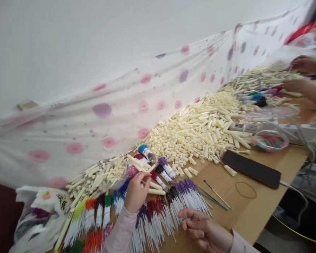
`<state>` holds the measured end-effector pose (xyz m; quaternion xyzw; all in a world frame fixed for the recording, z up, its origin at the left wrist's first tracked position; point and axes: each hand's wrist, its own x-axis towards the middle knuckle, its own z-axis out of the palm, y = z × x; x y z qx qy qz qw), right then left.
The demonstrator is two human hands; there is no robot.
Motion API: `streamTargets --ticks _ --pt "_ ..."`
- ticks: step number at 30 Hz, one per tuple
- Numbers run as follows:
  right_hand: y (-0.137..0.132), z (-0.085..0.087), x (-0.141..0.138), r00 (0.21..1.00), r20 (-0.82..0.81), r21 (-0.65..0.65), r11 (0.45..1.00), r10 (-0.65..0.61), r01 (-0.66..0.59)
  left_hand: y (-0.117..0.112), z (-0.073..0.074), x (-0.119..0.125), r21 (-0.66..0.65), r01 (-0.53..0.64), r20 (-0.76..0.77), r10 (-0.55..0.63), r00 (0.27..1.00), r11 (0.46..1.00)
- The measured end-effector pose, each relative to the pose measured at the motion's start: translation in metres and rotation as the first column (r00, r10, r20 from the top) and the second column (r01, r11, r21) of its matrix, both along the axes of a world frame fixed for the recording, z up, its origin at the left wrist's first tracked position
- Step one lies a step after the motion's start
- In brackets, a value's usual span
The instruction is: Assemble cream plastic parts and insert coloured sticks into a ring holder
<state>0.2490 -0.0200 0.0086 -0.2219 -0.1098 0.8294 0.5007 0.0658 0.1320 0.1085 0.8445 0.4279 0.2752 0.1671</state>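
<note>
Fingers of the left hand (135, 194) bent, thumb and index drawn together beside cream plastic tubes (156, 192); whether anything is pinched cannot be told. Right hand (203, 227) half-curled at the purple-tipped white sticks (191, 196); grip likewise unclear, sleeve (239, 243) cropped below. Co-worker's hands (301, 86) cut off at right. Brown tabletop (243, 218); spotted plastic sheet (152, 98) against pale wall (94, 42).

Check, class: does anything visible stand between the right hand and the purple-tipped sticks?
Nothing visible stands between the right hand and the purple-tipped sticks; their white stems fan out close to its fingers. The slim grey tool lies to the sticks' right in the picture, outside that path.
</note>
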Motion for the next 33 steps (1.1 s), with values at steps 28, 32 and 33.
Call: streamTargets --ticks 28,32,33 --pt "0.012 -0.023 -0.007 0.999 0.033 0.077 0.997 -0.023 0.020 0.006 -0.029 0.245 0.236 0.560 -0.600 -0.335 0.727 0.794" --pt "0.011 -0.027 -0.011 0.984 0.169 0.147 0.989 -0.049 0.024 0.011 -0.041 0.252 0.235 0.595 -0.641 -0.338 0.690 0.769" --pt "0.011 -0.027 -0.011 0.982 0.175 0.178 0.983 -0.065 0.034 0.013 -0.043 0.251 0.232 0.594 -0.638 -0.341 0.691 0.770"
